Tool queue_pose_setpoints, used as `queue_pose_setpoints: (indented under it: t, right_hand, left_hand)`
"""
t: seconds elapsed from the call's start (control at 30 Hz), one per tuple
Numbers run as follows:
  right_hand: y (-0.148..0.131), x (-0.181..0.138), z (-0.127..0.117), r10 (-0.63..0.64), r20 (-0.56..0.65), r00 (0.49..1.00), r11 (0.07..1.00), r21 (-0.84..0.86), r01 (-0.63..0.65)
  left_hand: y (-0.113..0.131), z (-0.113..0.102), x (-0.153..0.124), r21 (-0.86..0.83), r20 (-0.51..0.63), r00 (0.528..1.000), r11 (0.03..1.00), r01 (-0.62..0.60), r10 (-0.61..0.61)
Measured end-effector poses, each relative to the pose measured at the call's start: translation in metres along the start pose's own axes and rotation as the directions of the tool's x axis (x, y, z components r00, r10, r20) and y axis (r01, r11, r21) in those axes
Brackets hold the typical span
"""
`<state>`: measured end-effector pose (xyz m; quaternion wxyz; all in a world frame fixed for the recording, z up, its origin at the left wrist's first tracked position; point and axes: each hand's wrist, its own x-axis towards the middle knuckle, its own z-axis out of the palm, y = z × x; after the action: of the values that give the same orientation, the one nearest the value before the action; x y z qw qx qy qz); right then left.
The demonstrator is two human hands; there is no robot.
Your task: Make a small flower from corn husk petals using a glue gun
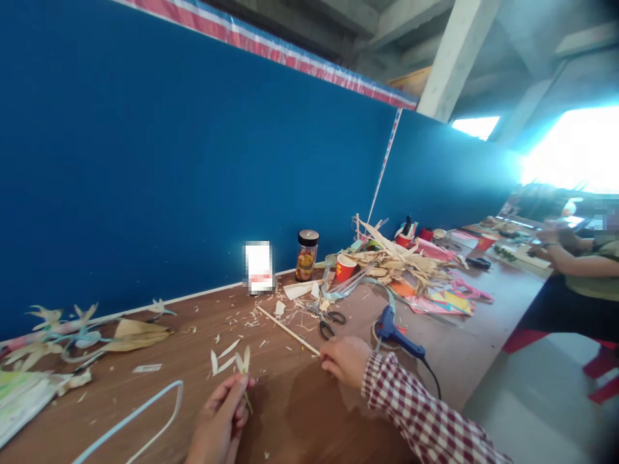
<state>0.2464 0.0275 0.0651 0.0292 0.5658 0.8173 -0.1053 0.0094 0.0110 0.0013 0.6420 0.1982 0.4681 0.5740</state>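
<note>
Between the thumb and fingers of my left hand (225,409) is a small pale husk flower (243,362), its petals pointing up and a thin stem hanging below. Cut petal pieces (224,366) lie on the table just past it. My right hand (347,362), in a checked sleeve, has its fingers curled at the near end of a thin pale stick (287,330) lying on the table. Scissors (331,324) with dark handles lie just beyond that hand. To its right rests a blue glue gun (400,334) with a black cord.
Dried husks (401,261) are heaped at the back, near a red paper cup (345,268) and a lidded jar (307,256). Husk flowers (58,328) and a bent pale-blue strip (140,409) lie left. A blue partition (193,161) stands behind; another person (585,267) sits far right.
</note>
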Motion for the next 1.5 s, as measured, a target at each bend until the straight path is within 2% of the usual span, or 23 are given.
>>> queue_pose_setpoints:
  t: [0.13,0.3,0.5,0.63,0.83,1.07,1.23,1.3,1.37,1.5]
  right_hand:
    - [0.003,0.013,-0.001,0.012,-0.024,1.000,1.000,-0.019,-0.012]
    - [-0.011,0.037,0.001,-0.005,-0.032,0.999,1.000,-0.030,0.004]
    - [-0.025,0.056,0.009,0.082,-0.042,0.996,0.996,-0.039,-0.084]
    - [-0.022,0.055,0.013,0.095,-0.065,0.993,0.995,-0.006,-0.096]
    - [-0.020,0.047,0.018,0.037,-0.093,0.995,0.998,0.059,-0.032]
    - [-0.012,0.043,0.028,0.052,-0.098,0.994,0.997,0.069,-0.046]
    - [-0.018,0.039,0.020,0.074,-0.121,0.990,0.995,0.072,-0.065]
    - [-0.028,0.037,0.013,0.052,-0.185,0.981,0.994,0.106,-0.032]
    - [-0.041,0.036,0.008,-0.009,-0.248,0.969,0.982,0.182,0.056]
    - [-0.071,0.041,0.013,-0.090,-0.296,0.951,0.892,0.401,0.209]
  left_hand:
    - [0.000,0.000,-0.001,0.007,0.006,1.000,1.000,-0.004,0.004]
    - [0.003,0.002,-0.004,-0.002,0.002,1.000,1.000,-0.009,0.009]
    - [0.005,0.004,-0.006,0.018,-0.013,1.000,1.000,-0.018,0.018]
    - [0.003,0.002,-0.004,0.021,0.001,1.000,1.000,-0.021,0.021]
    - [0.000,0.001,-0.002,0.031,0.009,0.999,0.999,-0.044,0.044]
    - [-0.002,-0.001,-0.002,0.047,0.021,0.998,0.997,-0.062,0.061]
    - [-0.002,-0.002,-0.001,0.040,0.039,0.998,0.998,-0.053,0.051]
    - [-0.003,-0.001,0.000,0.032,0.047,0.998,0.998,-0.046,0.044]
    - [-0.003,-0.001,0.000,0.022,0.052,0.998,0.999,-0.042,0.041]
    - [-0.002,-0.001,0.000,0.030,0.055,0.998,0.999,-0.034,0.032]
